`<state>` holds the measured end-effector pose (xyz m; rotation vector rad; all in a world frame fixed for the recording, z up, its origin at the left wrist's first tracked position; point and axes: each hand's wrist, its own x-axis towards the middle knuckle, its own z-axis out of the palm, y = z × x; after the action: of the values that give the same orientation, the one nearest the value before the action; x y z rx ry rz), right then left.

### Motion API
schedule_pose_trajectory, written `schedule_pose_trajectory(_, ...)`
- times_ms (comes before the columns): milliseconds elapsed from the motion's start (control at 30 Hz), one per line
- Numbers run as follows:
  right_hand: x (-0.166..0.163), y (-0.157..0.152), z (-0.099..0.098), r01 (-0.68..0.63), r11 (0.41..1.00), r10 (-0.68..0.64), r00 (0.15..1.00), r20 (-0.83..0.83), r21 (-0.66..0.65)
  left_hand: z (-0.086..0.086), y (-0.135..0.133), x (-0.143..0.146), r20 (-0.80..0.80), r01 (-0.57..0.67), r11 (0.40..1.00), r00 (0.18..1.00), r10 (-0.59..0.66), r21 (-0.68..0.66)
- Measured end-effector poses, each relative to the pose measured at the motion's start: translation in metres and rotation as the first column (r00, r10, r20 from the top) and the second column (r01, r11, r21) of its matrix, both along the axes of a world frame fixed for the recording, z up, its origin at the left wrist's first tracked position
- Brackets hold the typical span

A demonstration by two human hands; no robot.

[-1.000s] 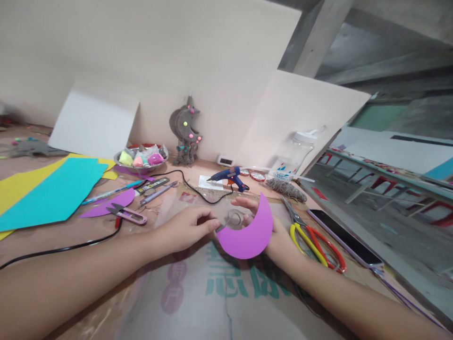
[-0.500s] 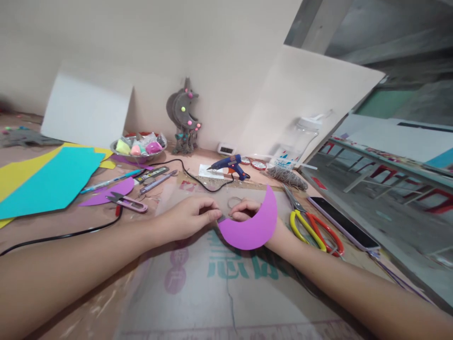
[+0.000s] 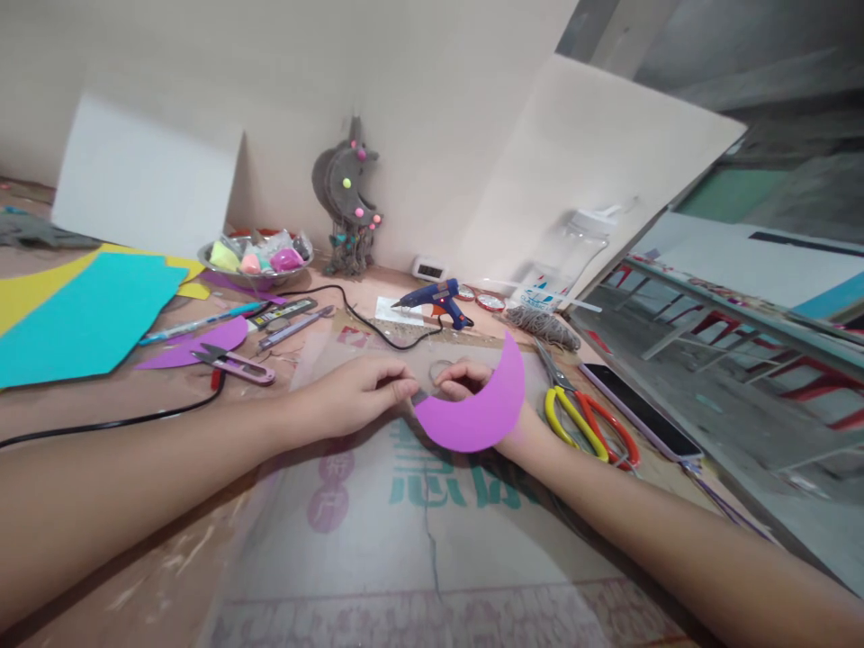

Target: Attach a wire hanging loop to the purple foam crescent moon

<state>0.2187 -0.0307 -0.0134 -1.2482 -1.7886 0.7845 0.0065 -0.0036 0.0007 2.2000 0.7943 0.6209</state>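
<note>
A purple paper crescent (image 3: 476, 418) hangs over the table, its left tip pinched between the thumb and fingers of my left hand (image 3: 374, 389). At that tip a short band of grey yarn (image 3: 419, 397) is wrapped around the crescent. My right hand (image 3: 465, 378) is closed behind the crescent's inner curve, its fingertips together. A small loop of the yarn rises by those fingertips, and a loose strand trails down over the printed plastic sheet (image 3: 351, 576) below. The crescent hides part of my right hand and wrist.
Scissors (image 3: 584, 414) and a phone (image 3: 641, 409) lie at right. Behind are a glue gun (image 3: 432, 295), a grey yarn bundle (image 3: 544, 328) and a clear bottle (image 3: 567, 261). At left are snips (image 3: 236, 362), blue card (image 3: 87, 315) and a bowl (image 3: 256, 274). A decorated grey moon (image 3: 347, 189) leans on the wall.
The whole view has shifted slightly, with things sitting a little higher and to the left. Both hands keep nearly the same hold on the crescent and yarn.
</note>
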Motion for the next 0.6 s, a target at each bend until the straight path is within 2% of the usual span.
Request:
schedule_pose_trajectory(67, 0.0, -0.003, 0.007, 0.066, 0.997, -0.065, 0.998, -0.028, 0.032, -0.001, 0.002, 0.0, 0.038, -0.077, 0.997, 0.996, 0.077, -0.003)
schedule_pose_trajectory(133, 0.002, -0.006, 0.012, 0.105, 0.994, -0.102, 0.982, -0.161, 0.016, -0.002, 0.004, 0.0, 0.066, -0.166, 0.986, 0.984, 0.166, -0.018)
schedule_pose_trajectory(200, 0.005, -0.006, 0.013, 0.098, 0.995, -0.098, 0.941, -0.325, -0.017, -0.002, 0.006, 0.0, 0.086, -0.222, 0.974, 0.971, 0.224, -0.038)
schedule_pose_trajectory(267, 0.007, -0.005, 0.011, 0.054, 0.998, -0.061, 0.909, -0.413, -0.03, -0.003, 0.007, -0.001, 0.1, -0.236, 0.97, 0.965, 0.24, -0.055)
schedule_pose_trajectory(333, 0.008, -0.004, 0.008, 0.052, 0.996, -0.073, 0.922, -0.38, -0.066, -0.003, 0.006, -0.001, 0.105, -0.227, 0.972, 0.967, 0.232, -0.059)
schedule_pose_trajectory(467, 0.005, -0.006, 0.01, 0.127, 0.964, -0.179, 0.961, -0.213, -0.235, -0.002, 0.005, -0.001, 0.104, -0.201, 0.979, 0.974, 0.203, -0.033)
schedule_pose_trajectory(600, -0.001, -0.009, 0.014, 0.177, 0.955, -0.217, 0.964, -0.154, -0.24, -0.002, 0.004, 0.0, 0.107, -0.185, 0.981, 0.976, 0.189, -0.051)
